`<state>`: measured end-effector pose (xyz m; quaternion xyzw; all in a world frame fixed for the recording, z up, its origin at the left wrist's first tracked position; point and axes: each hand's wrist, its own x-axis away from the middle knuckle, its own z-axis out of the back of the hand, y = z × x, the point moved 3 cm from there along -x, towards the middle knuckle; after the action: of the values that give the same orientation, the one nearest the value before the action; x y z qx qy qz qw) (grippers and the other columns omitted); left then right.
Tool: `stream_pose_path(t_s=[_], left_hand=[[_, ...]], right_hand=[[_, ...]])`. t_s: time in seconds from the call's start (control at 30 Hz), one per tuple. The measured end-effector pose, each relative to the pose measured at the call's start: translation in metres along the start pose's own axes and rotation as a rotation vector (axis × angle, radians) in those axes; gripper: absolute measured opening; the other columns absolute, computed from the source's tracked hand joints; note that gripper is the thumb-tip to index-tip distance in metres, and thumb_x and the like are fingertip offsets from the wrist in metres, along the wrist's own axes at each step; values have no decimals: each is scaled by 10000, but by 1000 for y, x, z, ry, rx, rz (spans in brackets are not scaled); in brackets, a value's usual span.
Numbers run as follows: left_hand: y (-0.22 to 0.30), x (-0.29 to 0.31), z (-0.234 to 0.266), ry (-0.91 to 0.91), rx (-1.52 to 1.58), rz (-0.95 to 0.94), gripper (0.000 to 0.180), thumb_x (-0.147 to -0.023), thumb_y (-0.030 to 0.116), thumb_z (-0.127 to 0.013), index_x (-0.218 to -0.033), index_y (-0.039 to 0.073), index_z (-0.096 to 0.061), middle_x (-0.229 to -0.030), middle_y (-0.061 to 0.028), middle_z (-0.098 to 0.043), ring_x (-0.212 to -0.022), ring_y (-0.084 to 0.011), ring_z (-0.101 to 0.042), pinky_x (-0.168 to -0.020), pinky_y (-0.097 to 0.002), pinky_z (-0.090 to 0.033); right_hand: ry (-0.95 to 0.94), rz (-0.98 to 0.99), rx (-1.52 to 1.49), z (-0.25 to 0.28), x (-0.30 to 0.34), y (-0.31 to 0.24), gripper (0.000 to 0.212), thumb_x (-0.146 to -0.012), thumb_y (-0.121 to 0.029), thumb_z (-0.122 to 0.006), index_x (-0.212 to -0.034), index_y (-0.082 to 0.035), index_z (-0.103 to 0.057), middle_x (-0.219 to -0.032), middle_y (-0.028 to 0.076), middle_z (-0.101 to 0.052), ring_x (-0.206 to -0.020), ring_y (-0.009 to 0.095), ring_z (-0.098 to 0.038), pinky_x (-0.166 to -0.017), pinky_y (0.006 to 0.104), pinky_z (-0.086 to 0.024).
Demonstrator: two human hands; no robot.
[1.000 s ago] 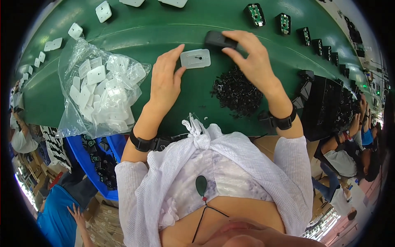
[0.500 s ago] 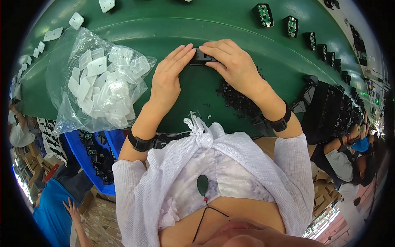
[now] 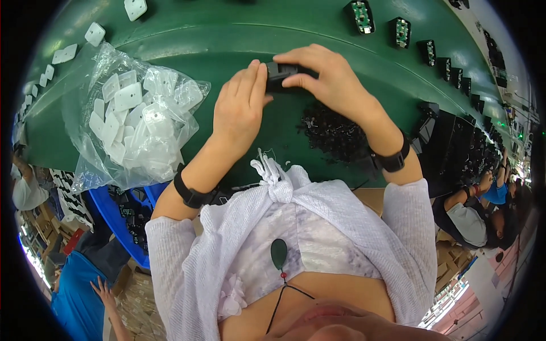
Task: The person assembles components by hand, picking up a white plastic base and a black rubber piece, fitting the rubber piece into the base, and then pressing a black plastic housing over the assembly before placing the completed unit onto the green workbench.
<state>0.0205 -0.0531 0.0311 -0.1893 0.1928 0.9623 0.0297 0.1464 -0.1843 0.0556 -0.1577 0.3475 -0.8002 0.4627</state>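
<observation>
Between my hands, above the green work surface, is a small black plastic housing (image 3: 280, 71), tilted and partly covered by my fingers. My left hand (image 3: 240, 105) presses along its left side with straight fingers held together, the thumb tip showing below. Curved around the right end is my right hand (image 3: 335, 77), thumb and forefinger apart with the black part between them. Below my right hand lies a heap of small black screw-like pieces (image 3: 333, 133). To the left of my left hand, a clear plastic bag (image 3: 196, 96) holds many white plates (image 3: 128, 96).
A row of black housings with green circuit boards (image 3: 401, 33) runs along the right. White plates (image 3: 95, 34) line the far left. A blue bin (image 3: 108, 206) with black parts stands lower left; a black container (image 3: 441, 150) of small parts is at right. Other people work on both sides.
The housing has turned and now tilts between my hands. My right hand has lifted and its fingers have spread wider; my left hand has shifted slightly right. The view has moved a little.
</observation>
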Motion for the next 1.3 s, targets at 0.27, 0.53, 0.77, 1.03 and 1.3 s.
stream_pose_path(t_s=[0.27,0.53,0.77,1.03,1.3], left_hand=[[-17,4,3,-99,1095,713,345,-872,150,-669,-1122,-71,-584,-917,-95,-681,-766,-126,-620,-713,-244,-493],[-4,6,9,-102,1345,720,328,-915,165,-607,-1141,-71,-577,-989,-118,-671,-869,-152,-647,-744,-259,-507],[-11,8,94,282,522,283,264,-869,98,-632,-1123,27,-608,-997,-132,-626,-801,-222,-622,-699,-294,-509],[-118,47,122,236,-544,609,351,-840,295,-682,-1086,51,-623,-1064,-129,-606,-938,-294,-576,-743,-388,-500],[-129,54,104,35,-673,669,459,-825,351,-667,-1140,26,-589,-1109,-173,-600,-1039,-358,-538,-834,-414,-469]], right_hand=[[26,-208,-818,-3,4,-12,442,-876,-114,-656,-1289,-19,-529,-1205,90,-580,-1093,151,-551,-970,290,-426],[114,-163,-587,-4,3,-29,440,-843,-87,-684,-1249,-3,-536,-1199,94,-584,-1069,151,-564,-922,289,-445],[150,87,74,34,-51,-5,359,-833,-65,-637,-1186,-24,-579,-1062,110,-649,-949,206,-619,-863,301,-470],[-99,27,185,53,-116,32,376,-845,-30,-596,-1216,-89,-589,-1085,108,-634,-950,236,-607,-863,324,-475],[-429,-24,230,57,-170,68,347,-784,-196,-636,-1086,-26,-654,-1010,137,-672,-878,245,-623,-799,339,-484]])
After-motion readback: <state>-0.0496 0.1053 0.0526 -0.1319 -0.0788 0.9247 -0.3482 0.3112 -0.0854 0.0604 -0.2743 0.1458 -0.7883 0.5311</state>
